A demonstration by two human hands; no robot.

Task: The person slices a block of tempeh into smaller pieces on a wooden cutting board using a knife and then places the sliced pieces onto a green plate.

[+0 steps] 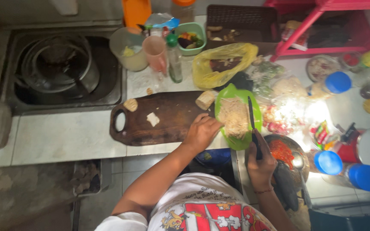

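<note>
My left hand [202, 131] rests at the right end of a dark wooden cutting board [168, 128], fingers curled against the edge of a green plate [255, 112] piled with pale shredded food [233, 116]. My right hand [260, 161] grips the black handle of a knife [251, 114], whose blade lies over the plate's right side. On the board lie small pale chunks [153, 119] and a larger piece [205, 99] at its far right corner.
A sink [61, 68] with a metal pot sits at the left. Behind the board stand cups [156, 52], a bottle [175, 60], a yellow bag [223, 62] and a brown basket [241, 21]. A stone mortar with red paste [283, 150] and blue-lidded jars [328, 162] crowd the right.
</note>
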